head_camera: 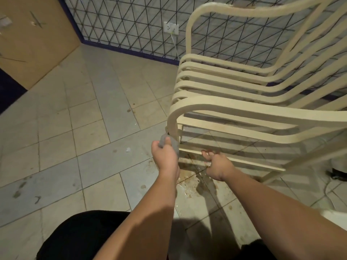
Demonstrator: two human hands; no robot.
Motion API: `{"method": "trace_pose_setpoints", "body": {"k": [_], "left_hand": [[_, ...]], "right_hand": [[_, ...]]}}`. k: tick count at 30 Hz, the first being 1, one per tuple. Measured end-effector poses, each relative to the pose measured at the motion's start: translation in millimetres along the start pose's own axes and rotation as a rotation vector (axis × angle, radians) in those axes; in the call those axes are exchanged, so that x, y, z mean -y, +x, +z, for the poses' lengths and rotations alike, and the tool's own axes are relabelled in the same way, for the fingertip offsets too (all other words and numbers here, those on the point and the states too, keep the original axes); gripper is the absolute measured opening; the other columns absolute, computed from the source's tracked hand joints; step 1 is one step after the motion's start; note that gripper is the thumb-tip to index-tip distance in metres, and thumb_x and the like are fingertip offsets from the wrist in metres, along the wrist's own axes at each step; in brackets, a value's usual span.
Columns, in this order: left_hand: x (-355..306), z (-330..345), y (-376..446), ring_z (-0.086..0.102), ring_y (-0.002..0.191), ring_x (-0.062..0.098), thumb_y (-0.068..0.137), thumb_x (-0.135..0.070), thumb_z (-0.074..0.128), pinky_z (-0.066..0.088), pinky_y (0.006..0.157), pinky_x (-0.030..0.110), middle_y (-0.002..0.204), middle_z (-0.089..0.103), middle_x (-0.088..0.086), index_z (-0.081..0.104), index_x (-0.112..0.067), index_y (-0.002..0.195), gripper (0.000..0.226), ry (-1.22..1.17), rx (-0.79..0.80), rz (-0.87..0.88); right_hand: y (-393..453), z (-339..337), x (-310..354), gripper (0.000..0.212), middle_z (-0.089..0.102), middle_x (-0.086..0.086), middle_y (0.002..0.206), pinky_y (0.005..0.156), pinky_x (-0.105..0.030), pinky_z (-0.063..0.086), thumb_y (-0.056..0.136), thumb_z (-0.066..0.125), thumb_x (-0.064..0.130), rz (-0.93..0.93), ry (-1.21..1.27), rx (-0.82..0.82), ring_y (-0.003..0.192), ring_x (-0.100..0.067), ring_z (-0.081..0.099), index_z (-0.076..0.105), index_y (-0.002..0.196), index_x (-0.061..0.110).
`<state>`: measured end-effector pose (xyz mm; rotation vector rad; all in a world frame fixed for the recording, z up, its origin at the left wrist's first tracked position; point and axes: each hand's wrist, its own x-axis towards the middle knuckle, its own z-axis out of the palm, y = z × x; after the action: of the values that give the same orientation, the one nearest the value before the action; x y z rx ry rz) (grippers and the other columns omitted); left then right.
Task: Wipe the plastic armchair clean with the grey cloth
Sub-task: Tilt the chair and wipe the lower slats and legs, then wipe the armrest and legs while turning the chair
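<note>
In the head view, the left hand [166, 156] grips the cloth [173, 144], its fingers curled round it against the front leg of the chair [244, 107]. The right hand [218, 165] holds a low slat just right of the cloth, though its fingers are partly hidden. The leg is being wiped; next likely calls for a stroke along it, up or down. The chair stands beyond the fingers, seat front facing left, its slats running left to right.
</note>
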<state>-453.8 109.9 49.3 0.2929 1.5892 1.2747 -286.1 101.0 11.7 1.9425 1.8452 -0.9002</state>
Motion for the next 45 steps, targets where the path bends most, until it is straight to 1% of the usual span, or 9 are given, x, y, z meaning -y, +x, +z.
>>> {"method": "trace_pose_setpoints", "body": {"k": [7, 10, 16, 20, 24, 29, 32, 41, 45], "left_hand": [[-55.9, -1.4, -48.3, 0.050, 0.066, 0.010, 0.104, -0.022, 0.052, 0.043, 0.064, 0.027, 0.083, 0.054, -0.004, 0.042, -0.018, 0.082, 0.025, 0.081, 0.048, 0.462], [-78.5, -0.4, -64.8, 0.060, 0.100, -0.008, 0.104, -0.019, 0.052, 0.050, 0.083, 0.013, 0.116, 0.064, -0.015, 0.056, -0.018, 0.110, 0.007, 0.206, 0.233, 0.658], [-106.8, 19.3, -84.8, 0.056, 0.113, 0.005, 0.101, -0.015, 0.053, 0.051, 0.096, 0.034, 0.120, 0.060, -0.011, 0.055, -0.026, 0.121, 0.023, 0.673, 0.461, 1.051], [-108.3, 49.3, -118.0, 0.051, 0.119, 0.010, 0.094, -0.008, 0.057, 0.040, 0.096, 0.023, 0.123, 0.058, -0.006, 0.057, -0.023, 0.123, 0.032, 1.049, 0.643, 1.287], [-95.1, 71.7, -163.8, 0.059, 0.108, 0.005, 0.099, -0.016, 0.056, 0.045, 0.089, 0.022, 0.121, 0.066, -0.011, 0.059, -0.025, 0.120, 0.022, 0.916, 0.829, 1.138], [-45.1, 70.2, -190.6, 0.066, 0.096, 0.007, 0.100, -0.015, 0.060, 0.050, 0.084, 0.025, 0.108, 0.072, -0.007, 0.068, -0.017, 0.112, 0.014, 0.464, 0.957, 0.546], [-32.1, 62.5, -198.5, 0.063, 0.085, 0.014, 0.100, -0.024, 0.061, 0.047, 0.078, 0.032, 0.095, 0.072, 0.004, 0.069, -0.014, 0.103, 0.013, 0.499, 0.932, 0.421], [-35.8, 41.1, -201.1, 0.063, 0.084, 0.017, 0.094, -0.029, 0.067, 0.050, 0.074, 0.030, 0.094, 0.068, 0.001, 0.065, -0.022, 0.086, 0.011, 0.774, 0.833, 0.734], [-31.6, 23.4, -199.1, 0.057, 0.075, 0.011, 0.095, -0.022, 0.067, 0.045, 0.069, 0.025, 0.080, 0.065, -0.004, 0.063, -0.017, 0.087, 0.010, 0.801, 0.807, 0.749]], "right_hand": [[-8.4, -15.6, -7.4, 0.069, 0.034, -0.003, 0.159, 0.109, -0.028, 0.038, 0.089, 0.051, 0.012, -0.012, 0.225, 0.011, 0.139, -0.027, 0.041, 0.035, 0.153, 0.032], [-23.7, -22.9, -14.6, 0.049, 0.057, -0.003, 0.141, 0.089, -0.021, 0.048, 0.096, 0.053, 0.017, -0.043, 0.429, -0.088, 0.112, -0.021, 0.062, 0.051, 0.144, 0.027], [-71.0, -47.3, -14.3, 0.026, 0.071, 0.007, 0.117, 0.083, -0.024, 0.053, 0.098, 0.056, 0.028, -0.205, 0.575, -0.235, 0.094, -0.013, 0.069, 0.069, 0.121, 0.031], [-115.3, -71.3, -20.1, 0.019, 0.075, 0.006, 0.095, 0.078, -0.030, 0.056, 0.097, 0.057, 0.018, -0.239, 0.912, -0.441, 0.077, -0.008, 0.070, 0.074, 0.101, 0.025], [-162.1, -85.7, -44.0, 0.023, 0.070, -0.014, 0.102, 0.072, -0.039, 0.059, 0.100, 0.047, 0.008, -0.154, 1.546, -0.570, 0.076, -0.020, 0.067, 0.068, 0.110, 0.010], [-202.3, -76.8, -76.9, 0.030, 0.067, -0.006, 0.126, 0.085, -0.044, 0.058, 0.104, 0.049, 0.018, -0.381, 2.037, -0.386, 0.111, -0.023, 0.068, 0.055, 0.133, 0.023], [-213.9, -71.1, -84.6, 0.032, 0.067, -0.011, 0.124, 0.082, -0.038, 0.058, 0.100, 0.054, 0.011, -0.363, 1.988, -0.455, 0.108, -0.023, 0.069, 0.055, 0.131, 0.020], [-230.7, -60.9, -81.8, 0.014, 0.071, -0.019, 0.109, 0.077, -0.041, 0.060, 0.094, 0.066, 0.012, -0.231, 1.774, -0.631, 0.092, -0.025, 0.070, 0.064, 0.107, 0.008], [-234.6, -30.4, -76.4, 0.031, 0.072, -0.009, 0.102, 0.058, -0.031, 0.055, 0.089, 0.070, 0.041, -0.057, 1.493, -0.610, 0.087, -0.022, 0.070, 0.061, 0.105, 0.017]]}}
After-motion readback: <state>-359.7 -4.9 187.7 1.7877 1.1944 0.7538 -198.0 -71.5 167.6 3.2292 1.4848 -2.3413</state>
